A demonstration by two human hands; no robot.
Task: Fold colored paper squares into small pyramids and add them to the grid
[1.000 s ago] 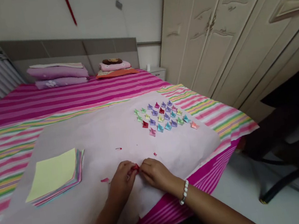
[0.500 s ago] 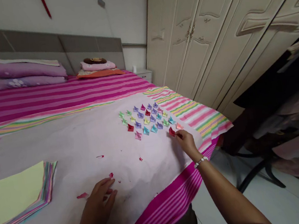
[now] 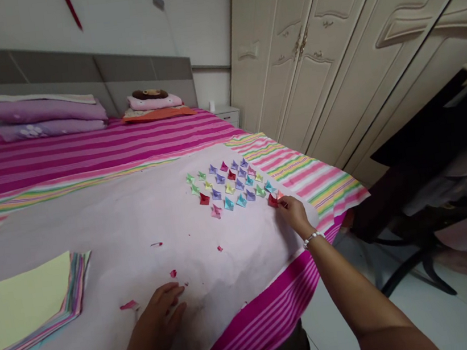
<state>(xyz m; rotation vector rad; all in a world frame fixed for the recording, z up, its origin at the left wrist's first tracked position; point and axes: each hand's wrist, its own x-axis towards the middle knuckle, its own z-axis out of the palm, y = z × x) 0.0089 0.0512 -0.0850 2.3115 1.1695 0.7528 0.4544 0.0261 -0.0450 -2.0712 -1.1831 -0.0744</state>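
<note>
My right hand (image 3: pixel 293 213) pinches a small red folded-paper piece (image 3: pixel 272 200) at the right end of a cluster of folded-paper pieces. The cluster has purple, blue, green, yellow, pink and red ones, such as a blue piece (image 3: pixel 241 200) and a pink piece (image 3: pixel 216 211). An orange piece (image 3: pixel 279 194) sits right beside my right fingers, partly hidden. My left hand (image 3: pixel 165 310) rests on the white sheet (image 3: pixel 106 220) with fingers apart and nothing in them. Close to its fingertips lie a pink paper scrap (image 3: pixel 173 273) and a tiny dark red bit.
At the left lies a stack of coloured paper (image 3: pixel 26 300), pale yellow on top. More scraps, like a pink strip (image 3: pixel 128 305), dot the sheet. Striped bedding (image 3: pixel 316 181) surrounds it. Folded quilts (image 3: pixel 42 114) stand at the headboard; a wardrobe (image 3: pixel 287 59) and hanging clothes are at right.
My right hand has moved slightly right and up with the red folded piece, closer to the orange one. My left fingers have drawn back a little from the pink scrap.
</note>
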